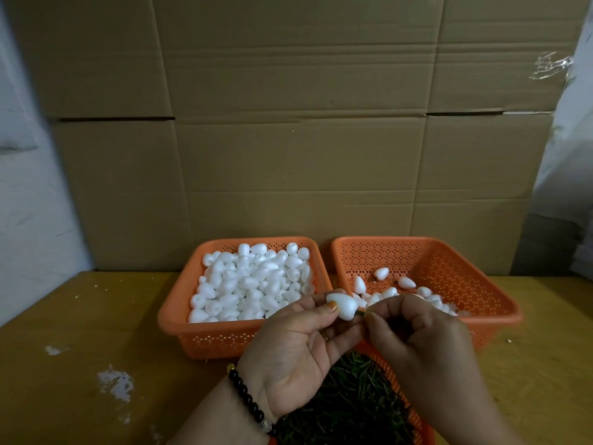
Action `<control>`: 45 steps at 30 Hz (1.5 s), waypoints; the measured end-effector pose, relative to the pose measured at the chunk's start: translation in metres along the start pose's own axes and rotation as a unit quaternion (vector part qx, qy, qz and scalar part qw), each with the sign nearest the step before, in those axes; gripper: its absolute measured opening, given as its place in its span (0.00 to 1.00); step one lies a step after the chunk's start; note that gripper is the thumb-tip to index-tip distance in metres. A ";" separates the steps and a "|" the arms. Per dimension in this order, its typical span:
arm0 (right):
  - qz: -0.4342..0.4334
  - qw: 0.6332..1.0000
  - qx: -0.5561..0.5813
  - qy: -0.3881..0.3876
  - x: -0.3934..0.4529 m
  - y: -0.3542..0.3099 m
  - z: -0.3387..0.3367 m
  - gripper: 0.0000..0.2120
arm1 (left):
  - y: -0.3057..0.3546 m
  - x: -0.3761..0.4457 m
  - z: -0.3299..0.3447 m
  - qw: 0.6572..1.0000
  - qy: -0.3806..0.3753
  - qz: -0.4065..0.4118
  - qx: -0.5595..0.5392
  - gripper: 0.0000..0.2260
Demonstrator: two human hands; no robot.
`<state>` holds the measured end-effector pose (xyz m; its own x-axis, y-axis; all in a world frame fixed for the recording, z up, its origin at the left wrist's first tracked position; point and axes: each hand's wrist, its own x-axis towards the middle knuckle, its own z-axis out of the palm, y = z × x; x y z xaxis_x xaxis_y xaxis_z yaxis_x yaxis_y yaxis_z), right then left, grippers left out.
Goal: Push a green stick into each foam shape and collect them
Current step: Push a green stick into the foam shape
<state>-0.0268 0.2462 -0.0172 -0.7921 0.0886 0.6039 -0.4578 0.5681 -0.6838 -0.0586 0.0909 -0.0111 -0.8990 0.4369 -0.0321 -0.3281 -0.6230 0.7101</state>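
From my feed, the left orange basket point(179, 326) sits heaped with white foam shapes point(250, 284), its near wall close to the bare wooden table point(80, 364), which runs open out to the left. My left hand point(288, 345) is palm-up, with a dark bead bracelet point(247, 399) on the wrist; thumb and fingertips pinch one foam shape point(341, 305) over the gap between the baskets. Its long axis lies roughly level, pointed end to the left, blunt end to the right, where a short bit of green stick point(361, 313) meets it. My right hand point(417, 342) curls and pinches that stick. Below both hands, a third basket holds loose green sticks point(346, 403). The right orange basket point(449, 268) holds a few finished shapes point(407, 282), floor mostly bare. No writing readable on the cardboard wall point(288, 123) behind.
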 end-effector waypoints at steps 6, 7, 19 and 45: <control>0.018 0.999 0.033 -0.003 0.000 -0.001 0.000 0.07 | 0.003 -0.001 0.001 1.000 0.004 0.003 -0.004 0.08; 0.022 0.999 0.038 -0.003 -0.001 -0.001 0.000 0.08 | 0.003 -0.001 0.002 1.000 0.002 0.004 -0.004 0.08; 0.034 0.997 0.066 -0.014 0.000 0.004 0.003 0.18 | 0.006 -0.001 0.000 1.000 0.007 0.003 -0.007 0.10; 0.027 0.989 0.142 -0.038 -0.003 0.010 0.010 0.14 | -0.015 -0.001 0.004 0.993 -0.009 -0.110 -0.048 0.12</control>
<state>-0.0333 0.2432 -0.0297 -0.8421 0.0445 0.5374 -0.4995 0.3112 -0.8085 -0.0517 0.1025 -0.0190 -0.7977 0.5799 -0.1651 -0.5422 -0.5701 0.6173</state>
